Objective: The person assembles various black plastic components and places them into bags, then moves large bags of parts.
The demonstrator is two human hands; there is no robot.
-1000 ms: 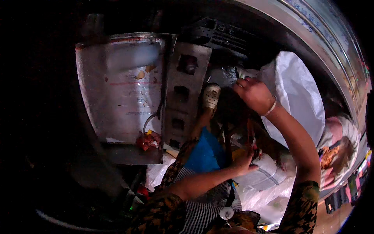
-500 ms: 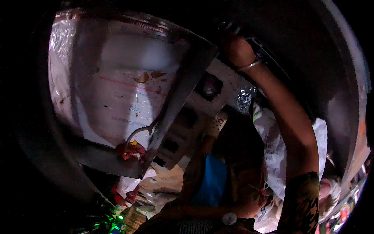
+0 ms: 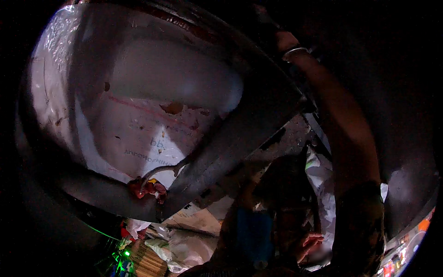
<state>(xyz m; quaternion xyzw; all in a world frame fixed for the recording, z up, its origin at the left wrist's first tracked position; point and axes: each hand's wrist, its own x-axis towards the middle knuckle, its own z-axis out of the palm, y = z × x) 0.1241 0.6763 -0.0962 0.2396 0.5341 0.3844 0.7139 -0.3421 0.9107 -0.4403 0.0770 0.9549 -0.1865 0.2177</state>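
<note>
This looks like a dim, crowded storage or back room of a small shop or workshop. A big metal-framed panel (image 3: pixel 138 115) covered with stained plastic sheet fills the view. White plastic bags (image 3: pixel 323 184), crumpled paper (image 3: pixel 184 244) and a red wire knot (image 3: pixel 147 188) lie around it.

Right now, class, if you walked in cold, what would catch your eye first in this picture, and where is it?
First, the big pale panel in a dark frame, filling the upper left, stained and marked. At its lower edge a bent metal hook ends in a red clump. On the right, the right hand, a bangle at the wrist, reaches up into the dark.
</note>
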